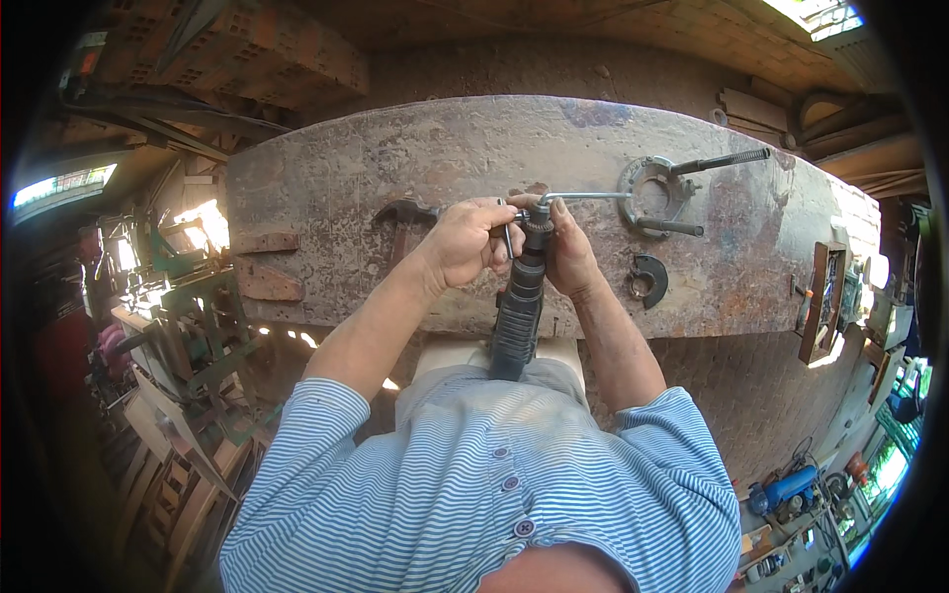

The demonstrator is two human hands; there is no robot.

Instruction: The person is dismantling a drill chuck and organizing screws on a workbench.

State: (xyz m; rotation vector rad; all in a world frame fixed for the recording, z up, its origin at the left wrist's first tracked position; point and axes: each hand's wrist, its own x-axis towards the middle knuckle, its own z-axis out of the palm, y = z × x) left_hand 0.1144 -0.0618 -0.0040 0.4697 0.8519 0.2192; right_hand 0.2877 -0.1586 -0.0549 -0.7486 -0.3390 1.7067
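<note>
Head view: left hand pinches a slim rod, right hand clasps a ribbed dark grinder.

Here the table is bathed in soft daylight, its right end bleached almost white! Glare is poured in through an upper-right opening and a left-hand opening, while the corners are swallowed by black. Straight edges are bowed by the fisheye; mid-picture, detail is kept fairly crisp.
</note>
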